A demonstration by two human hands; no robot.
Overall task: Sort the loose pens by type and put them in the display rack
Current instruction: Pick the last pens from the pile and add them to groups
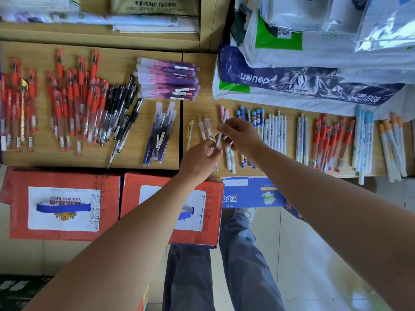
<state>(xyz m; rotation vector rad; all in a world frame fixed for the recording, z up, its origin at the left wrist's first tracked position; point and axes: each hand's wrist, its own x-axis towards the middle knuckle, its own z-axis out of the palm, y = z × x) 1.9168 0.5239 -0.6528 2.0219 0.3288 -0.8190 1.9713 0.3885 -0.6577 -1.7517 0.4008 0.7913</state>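
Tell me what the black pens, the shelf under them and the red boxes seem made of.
Black pens: clear glossy plastic barrels, see-through, with dark grips, possibly rubber. Shelf: pale matte wood or wood-look laminate, fine grain lines. Red boxes: printed cardboard, judging by creased flaps.

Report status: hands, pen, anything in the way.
Left hand and right hand both pinch one slim pale-grey plastic pen. Held over sorted pen rows on the wooden shelf. No display rack in view.
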